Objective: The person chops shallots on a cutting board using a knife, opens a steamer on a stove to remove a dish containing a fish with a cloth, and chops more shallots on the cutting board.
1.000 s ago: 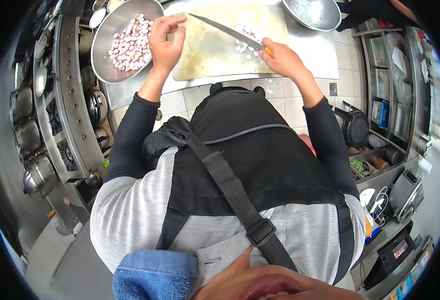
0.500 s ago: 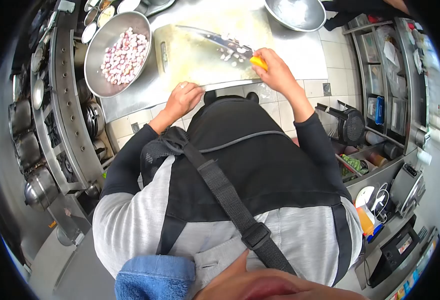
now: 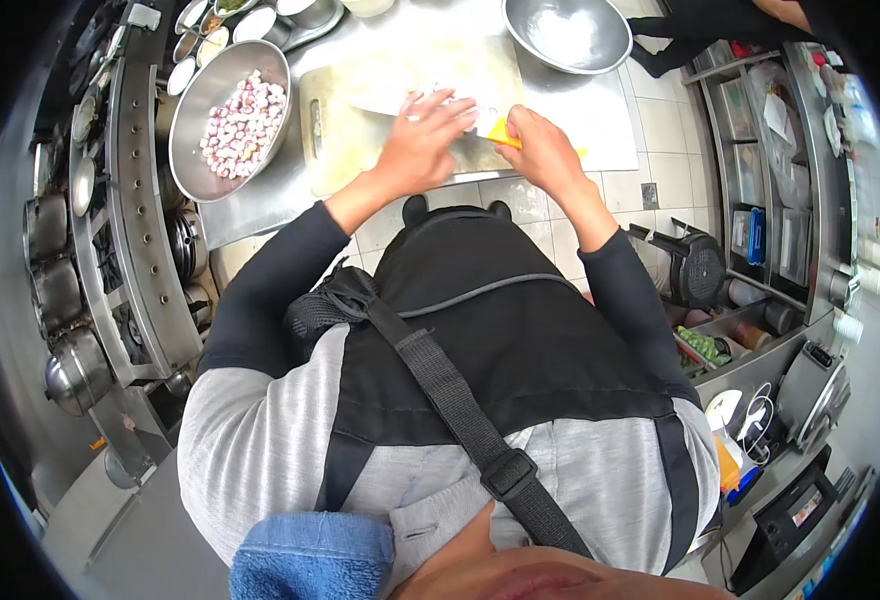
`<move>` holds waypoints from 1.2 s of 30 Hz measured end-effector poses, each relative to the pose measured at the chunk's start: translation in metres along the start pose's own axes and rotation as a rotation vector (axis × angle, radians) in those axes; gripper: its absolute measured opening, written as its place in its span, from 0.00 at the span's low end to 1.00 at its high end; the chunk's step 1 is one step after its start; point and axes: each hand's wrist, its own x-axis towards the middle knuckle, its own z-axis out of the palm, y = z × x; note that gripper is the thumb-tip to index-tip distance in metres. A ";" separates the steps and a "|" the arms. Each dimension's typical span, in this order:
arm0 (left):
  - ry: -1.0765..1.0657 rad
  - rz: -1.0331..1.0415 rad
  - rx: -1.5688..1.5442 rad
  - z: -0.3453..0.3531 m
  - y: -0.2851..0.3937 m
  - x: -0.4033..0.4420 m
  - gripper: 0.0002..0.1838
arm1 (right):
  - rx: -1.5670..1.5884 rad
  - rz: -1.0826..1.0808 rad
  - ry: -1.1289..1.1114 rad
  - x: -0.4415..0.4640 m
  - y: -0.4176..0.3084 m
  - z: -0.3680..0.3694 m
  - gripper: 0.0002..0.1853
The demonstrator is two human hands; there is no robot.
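Observation:
My right hand point(image 3: 544, 150) is closed around the yellow handle of a kitchen knife point(image 3: 501, 133). Its blade points left across the pale cutting board point(image 3: 335, 145). My left hand point(image 3: 422, 148) has its fingers stretched out and slightly apart, over the blade; whether it touches the steel I cannot tell. Small white-and-purple chopped pieces point(image 3: 485, 118) lie by the blade, partly covered by my fingers. Left of the board, a large metal bowl point(image 3: 185, 150) holds many small purple-white bulbs that look like peeled shallots point(image 3: 245, 128).
Another metal bowl point(image 3: 570, 38) stands at the table's back right corner. Small containers point(image 3: 215, 42) line the back left. Behind the table, a person's dark-clothed leg point(image 3: 695, 38) shows. A black stool point(image 3: 700, 255) and shelving point(image 3: 760, 160) are on the right, a stove point(image 3: 135, 220) on the left.
My left hand has moved from the board's near edge up and right over the blade, its fingers opening out. My right hand still grips the knife, now nearly level across the board.

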 end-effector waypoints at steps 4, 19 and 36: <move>-0.273 -0.002 0.021 0.021 0.016 0.025 0.50 | 0.014 -0.038 -0.015 -0.002 0.003 -0.015 0.19; -0.156 -0.487 0.124 0.041 -0.066 -0.032 0.74 | 0.132 0.076 0.071 -0.079 0.096 -0.070 0.21; 0.239 -0.371 -0.124 0.100 -0.016 0.042 0.31 | 0.847 0.850 0.245 -0.060 -0.024 0.086 0.11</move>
